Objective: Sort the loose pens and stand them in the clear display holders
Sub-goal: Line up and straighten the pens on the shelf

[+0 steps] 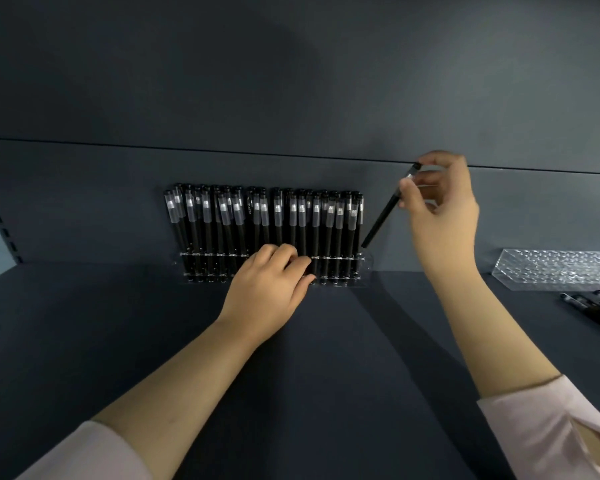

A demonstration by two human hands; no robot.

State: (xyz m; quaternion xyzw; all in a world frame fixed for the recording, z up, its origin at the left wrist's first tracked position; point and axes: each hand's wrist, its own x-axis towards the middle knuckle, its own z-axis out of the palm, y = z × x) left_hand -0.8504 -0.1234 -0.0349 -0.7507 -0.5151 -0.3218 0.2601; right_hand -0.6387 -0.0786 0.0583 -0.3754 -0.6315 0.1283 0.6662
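Observation:
A clear display holder (pixel 362 268) stands on the dark shelf against the back panel, filled with several upright black pens (pixel 278 220) with clear caps. My left hand (pixel 274 282) rests on the holder's front near its middle, fingers curled over the rack. My right hand (pixel 437 209) pinches one black pen (pixel 383 216) near its cap end; the pen is tilted, its lower tip just above the holder's right end. A second clear holder (pixel 561 273) stands at the right with no pens in it. Loose black pens (pixel 593 304) lie in front of it.
The dark shelf surface (pixel 118 323) stretches in front of the holders. A slotted upright rail (pixel 0 223) runs along the far left edge. The dark back panel (pixel 291 98) rises behind the pens.

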